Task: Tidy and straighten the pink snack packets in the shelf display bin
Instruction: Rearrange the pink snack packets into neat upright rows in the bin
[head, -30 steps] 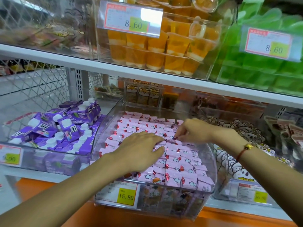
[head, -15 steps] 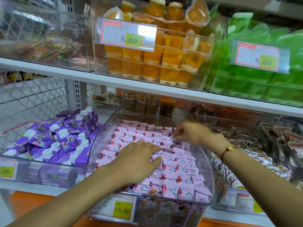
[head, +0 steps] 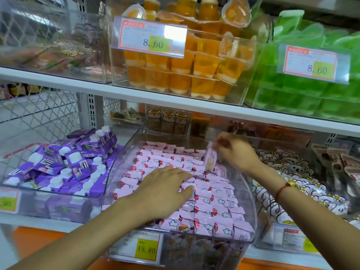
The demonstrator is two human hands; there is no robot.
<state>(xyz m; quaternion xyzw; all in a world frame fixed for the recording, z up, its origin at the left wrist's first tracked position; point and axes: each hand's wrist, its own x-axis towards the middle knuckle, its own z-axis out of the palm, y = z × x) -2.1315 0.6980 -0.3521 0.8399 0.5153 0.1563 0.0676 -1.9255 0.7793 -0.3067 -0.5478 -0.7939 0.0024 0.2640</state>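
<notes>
A clear plastic display bin on the lower shelf holds several rows of pink snack packets with cloud and red prints. My left hand lies flat on the packets in the middle of the bin, fingers straight and pressing down. My right hand is at the bin's back right, pinching one pink packet that stands lifted on end above the rows. A red string bracelet sits on my right wrist.
Purple drink cartons fill the bin on the left. White cartoon-face packets fill the bin on the right. The shelf above carries orange jelly cups and green jelly cups. A yellow price tag reads 15.80.
My right hand has lifted one pink packet up on end at the back right of the bin. My left hand has stayed pressed on the packets. The camera has tilted upward.
</notes>
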